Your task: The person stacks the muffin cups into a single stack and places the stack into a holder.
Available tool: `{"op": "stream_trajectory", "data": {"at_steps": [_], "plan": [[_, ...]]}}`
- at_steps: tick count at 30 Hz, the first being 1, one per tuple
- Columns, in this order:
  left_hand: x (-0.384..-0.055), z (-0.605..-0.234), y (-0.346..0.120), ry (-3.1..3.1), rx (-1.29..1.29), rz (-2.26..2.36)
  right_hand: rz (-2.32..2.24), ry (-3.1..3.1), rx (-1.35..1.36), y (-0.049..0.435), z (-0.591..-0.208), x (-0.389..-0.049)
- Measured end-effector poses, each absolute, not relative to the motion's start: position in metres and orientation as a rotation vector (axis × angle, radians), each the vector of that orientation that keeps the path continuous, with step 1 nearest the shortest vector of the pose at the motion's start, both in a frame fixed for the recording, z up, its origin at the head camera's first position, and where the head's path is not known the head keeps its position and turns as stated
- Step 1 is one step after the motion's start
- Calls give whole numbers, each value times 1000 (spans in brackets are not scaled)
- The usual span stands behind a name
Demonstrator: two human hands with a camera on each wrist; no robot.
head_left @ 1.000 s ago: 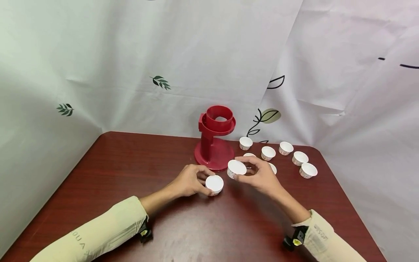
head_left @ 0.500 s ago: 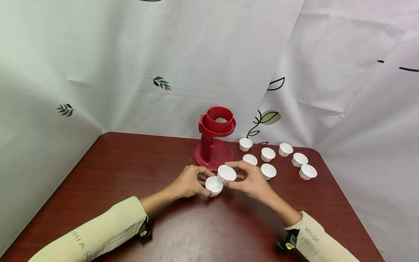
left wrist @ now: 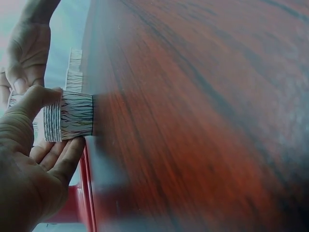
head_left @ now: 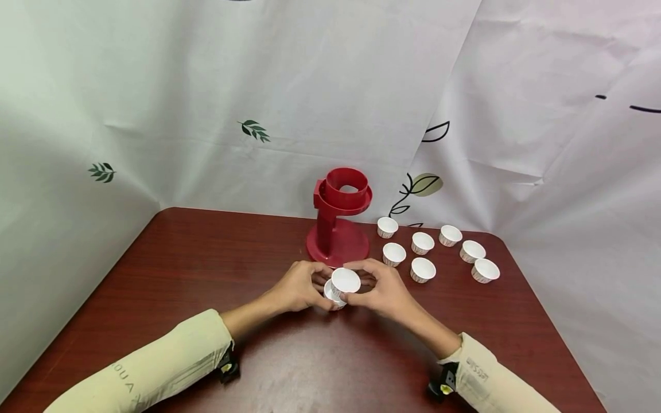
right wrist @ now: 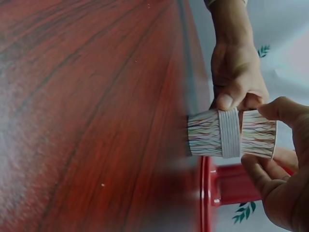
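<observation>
In the head view my left hand (head_left: 298, 288) grips a stack of nested white paper cups (left wrist: 76, 115) standing on the table, thumb on the near side and fingers on the far side. Several rims show layered at its top in both wrist views. My right hand (head_left: 383, 289) pinches a single paper cup (right wrist: 259, 134) by its patterned side, thumb against fingers. This cup is upright, right over the stack's mouth and slightly to the right of it in the head view, hiding part of the stack's opening.
Just behind the hands stands a red stand (head_left: 325, 232) with a round base and a ring-shaped holder on top. Several separate white paper cups (head_left: 423, 270) are spread over the back right of the brown table (head_left: 232, 241). A white patterned cloth (head_left: 206, 86) hangs behind.
My right hand has carried its paper cup leftward and slightly nearer, from beside the stack to over it. The left hand has stayed in place on the stack.
</observation>
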State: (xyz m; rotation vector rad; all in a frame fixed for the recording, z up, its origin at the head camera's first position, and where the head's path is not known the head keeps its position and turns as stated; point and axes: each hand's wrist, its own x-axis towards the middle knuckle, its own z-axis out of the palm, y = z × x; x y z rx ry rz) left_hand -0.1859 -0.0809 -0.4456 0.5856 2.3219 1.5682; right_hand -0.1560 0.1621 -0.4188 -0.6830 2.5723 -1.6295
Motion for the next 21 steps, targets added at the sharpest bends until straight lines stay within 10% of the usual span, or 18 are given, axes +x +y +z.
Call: {"op": "stream_trajectory", "data": {"at_steps": [21], "plan": [[-186, -447, -82, 2311, 611, 1583, -1569, 2557, -715, 159, -430, -155]]}}
